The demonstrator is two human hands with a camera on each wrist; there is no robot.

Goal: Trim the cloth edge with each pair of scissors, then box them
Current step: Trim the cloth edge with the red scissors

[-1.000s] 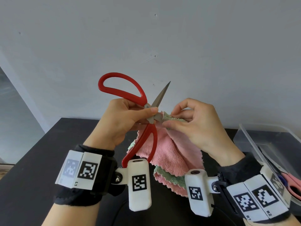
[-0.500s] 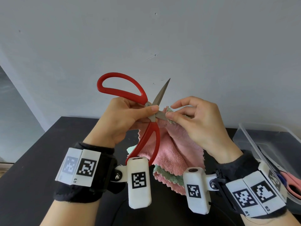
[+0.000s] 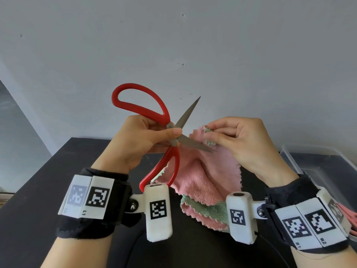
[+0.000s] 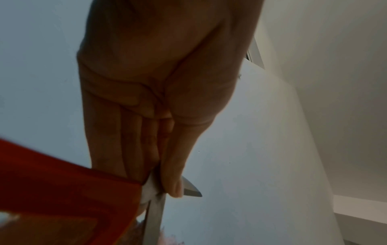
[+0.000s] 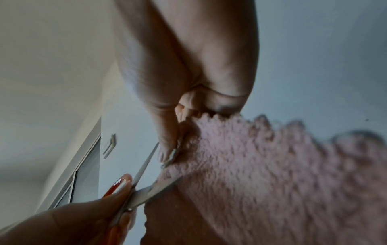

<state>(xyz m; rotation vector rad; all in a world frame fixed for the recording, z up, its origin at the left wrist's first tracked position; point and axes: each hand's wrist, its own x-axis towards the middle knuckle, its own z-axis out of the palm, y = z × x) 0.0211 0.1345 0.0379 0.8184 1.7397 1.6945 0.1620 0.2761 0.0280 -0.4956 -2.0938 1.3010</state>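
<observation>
1. The left hand (image 3: 139, 144) grips the red-handled scissors (image 3: 170, 136) close to the pivot, thumb laid along the top and the other fingers curled underneath, with nothing through the handle loops.
2. The blades stand wide apart. One points up and away from the left thumb tip; the other runs across toward the right hand (image 3: 243, 144) and its tip lies just below the right fingertips.
3. One red loop rises above the left knuckles, and the other hangs down below the left palm, in front of the cloth.
4. The right hand pinches the top edge of the pink and green cloth (image 3: 204, 176) between thumb and curled fingers. The pinched bit sits between the two open blades.
5. From that pinch the cloth hangs below both hands in folds, pink outside with green showing at the lower hem, above the black table (image 3: 38, 190).
6. In the right wrist view the lower blade touches the pink pile just below the right thumb tip.
7. Beyond the right wrist, a clear plastic box (image 3: 316, 161) stands on the table, with pink scissors (image 3: 347, 217) partly showing behind the wristband.
</observation>
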